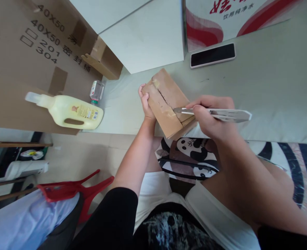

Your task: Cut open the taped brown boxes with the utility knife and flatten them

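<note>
A small brown cardboard box [166, 100] lies tilted near the front edge of the pale table. Tape along its top seam is partly split, with a dark gap showing. My left hand [146, 100] grips the box's left side, fingers curled over the far left corner. In my right hand [213, 113] is a utility knife [230, 114] with a pale handle, closed between thumb and fingers. Its blade points left and touches or hovers just over the seam near the box's right end; I cannot tell which.
A phone [212, 55] lies beyond the box, before a red-and-white carton [205, 31]. White boxes [153, 38] stand behind. A yellow detergent bottle [75, 111], a small clear bottle [96, 91] and a large brown carton [25, 76] are leftward. Below stands a red stool [87, 194].
</note>
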Motion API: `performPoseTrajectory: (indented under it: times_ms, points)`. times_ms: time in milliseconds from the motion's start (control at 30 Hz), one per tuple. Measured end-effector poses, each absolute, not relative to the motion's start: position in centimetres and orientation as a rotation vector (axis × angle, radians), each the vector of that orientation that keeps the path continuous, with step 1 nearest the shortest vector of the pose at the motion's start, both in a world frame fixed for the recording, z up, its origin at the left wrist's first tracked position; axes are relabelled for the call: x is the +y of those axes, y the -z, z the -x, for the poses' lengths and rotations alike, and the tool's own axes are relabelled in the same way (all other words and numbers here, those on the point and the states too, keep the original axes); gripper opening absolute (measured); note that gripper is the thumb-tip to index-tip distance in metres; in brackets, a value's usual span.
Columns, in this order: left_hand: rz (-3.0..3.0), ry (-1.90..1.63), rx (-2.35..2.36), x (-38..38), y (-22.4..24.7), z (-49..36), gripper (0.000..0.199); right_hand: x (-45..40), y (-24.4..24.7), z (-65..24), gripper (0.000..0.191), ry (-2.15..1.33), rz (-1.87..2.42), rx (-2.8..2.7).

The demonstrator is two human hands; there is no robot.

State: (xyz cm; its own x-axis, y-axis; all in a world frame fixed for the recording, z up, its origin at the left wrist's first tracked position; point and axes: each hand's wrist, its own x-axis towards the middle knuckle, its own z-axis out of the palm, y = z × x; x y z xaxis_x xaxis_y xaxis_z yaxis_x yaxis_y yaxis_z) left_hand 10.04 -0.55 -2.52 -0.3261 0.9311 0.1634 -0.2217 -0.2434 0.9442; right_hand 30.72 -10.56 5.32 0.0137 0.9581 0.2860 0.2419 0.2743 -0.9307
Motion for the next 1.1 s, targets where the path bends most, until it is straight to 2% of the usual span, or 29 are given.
performPoseTrajectory:
  times_ms: [200, 433, 533, 633, 700, 767, 833, 900, 1000, 1033, 1100]
  points:
    - [-1.022, -1.716, 1.102, -0.3, 2.6, -9.8, 0.048, -10.7, -5.9, -31.8, 0.019, -0.976, 1.134, -1.517]
    - [-1.015, -1.689, 1.185, 0.2, 2.9, -9.7, 0.057, -11.2, -6.6, -32.5, 0.021, -1.099, 1.072, -1.505]
    - [-1.028, -1.655, 1.206, -0.2, 2.6, -9.2, 0.062, -10.2, -5.6, -33.0, 0.022, -1.191, 0.969, -1.359]
    - [-1.027, -1.593, 1.267, -1.1, 1.4, -8.2, 0.072, -9.1, -3.7, -33.9, 0.024, -1.098, 0.888, -1.123]
    - [-1.036, -1.525, 1.358, -2.4, 0.3, -7.4, 0.085, -8.6, -2.3, -34.1, 0.02, -1.012, 0.925, -1.038]
    - [-1.077, -1.503, 1.506, -4.5, -0.9, -6.9, 0.095, -8.5, -0.9, -33.9, 0.031, -0.995, 0.986, -1.055]
    - [-1.159, -1.484, 1.607, -7.4, -1.8, -6.9, 0.094, -8.8, 0.3, -33.4, 0.043, -1.053, 1.011, -1.146]
    - [-1.328, -1.409, 1.521, -10.6, -2.2, -7.4, 0.096, -9.4, 1.0, -32.8, 0.045, -1.092, 1.013, -1.276]
    - [-1.458, -1.143, 1.371, -14.4, -2.1, -8.8, 0.119, -10.3, 1.3, -32.1, 0.042, -1.059, 0.972, -1.473]
    - [-1.456, -1.118, 1.379, -15.1, -2.0, -9.4, 0.121, -10.6, 1.2, -32.1, 0.042, -1.044, 0.951, -1.516]
    - [-1.429, -1.195, 1.43, -15.6, -2.0, -10.2, 0.111, -10.8, 1.2, -32.3, 0.041, -1.025, 0.931, -1.578]
